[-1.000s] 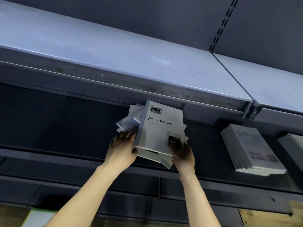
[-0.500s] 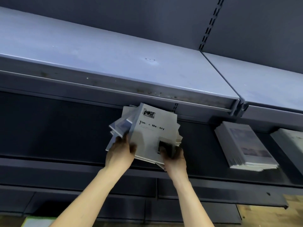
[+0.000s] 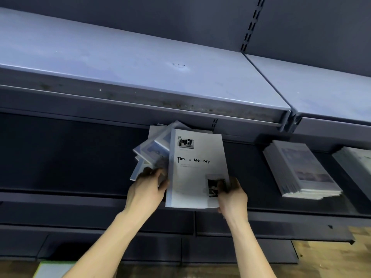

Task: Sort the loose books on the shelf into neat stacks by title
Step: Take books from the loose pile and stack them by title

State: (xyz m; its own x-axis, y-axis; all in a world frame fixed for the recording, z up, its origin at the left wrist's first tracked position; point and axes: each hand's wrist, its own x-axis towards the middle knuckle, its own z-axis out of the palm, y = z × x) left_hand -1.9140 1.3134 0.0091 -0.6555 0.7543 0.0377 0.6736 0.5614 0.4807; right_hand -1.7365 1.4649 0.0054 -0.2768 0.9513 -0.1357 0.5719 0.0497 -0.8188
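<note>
Sorting step, mid-way. Right hand [image 3: 232, 194] gripped a white "Time & Memory" book [image 3: 197, 171] at its lower corner; left hand [image 3: 147, 189] clutched fanned blue-covered books [image 3: 152, 151], all above the lower shelf [image 3: 80, 157]. Neat stack [image 3: 301, 171] lay rightward. Next move probably: separate the titles.

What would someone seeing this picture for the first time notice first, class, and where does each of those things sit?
The white book titled Time & Memory draws the eye at the centre, gripped at its lower corner by the right hand. Just left of it, the left hand holds a messy fan of blue-covered books. To the right, a neat stack of books lies on the dark shelf.
</note>
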